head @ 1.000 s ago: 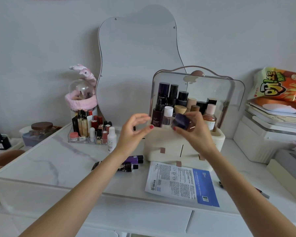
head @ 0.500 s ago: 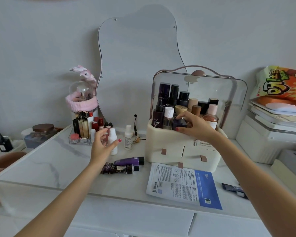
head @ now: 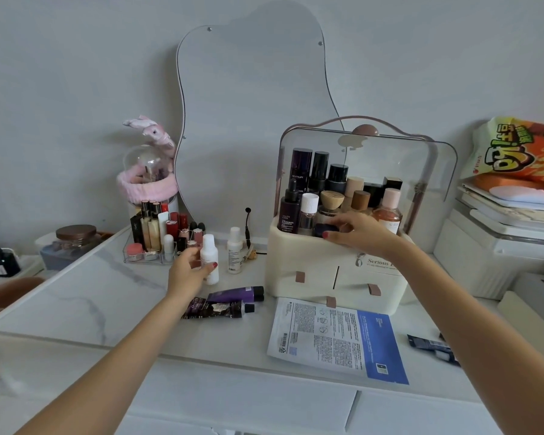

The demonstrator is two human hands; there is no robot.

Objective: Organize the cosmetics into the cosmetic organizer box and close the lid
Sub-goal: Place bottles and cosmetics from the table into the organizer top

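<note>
The cream organizer box point(head: 311, 255) stands mid-table with its clear lid point(head: 421, 171) raised. Several bottles fill it. My right hand point(head: 358, 233) grips a small dark jar point(head: 325, 229) at the box's front rim. My left hand point(head: 190, 268) reaches around a small white bottle point(head: 209, 257), fingers curled beside it and touching it. A second white bottle point(head: 234, 252) stands to its right. In front of the box lie a purple tube point(head: 237, 293), a dark tube point(head: 215, 309) and a sheet-mask packet point(head: 336, 339).
A clear lipstick rack point(head: 157, 237) sits behind my left hand. A wavy mirror point(head: 252, 105) leans on the wall. A dark sachet point(head: 431, 345) lies at the right. White bins point(head: 484, 255) with a snack bag point(head: 515, 152) stand far right. A lidded jar point(head: 76, 243) sits left.
My right hand carried the dark jar from above the table down into the box front. My left hand dropped left and forward to the small white bottle.
</note>
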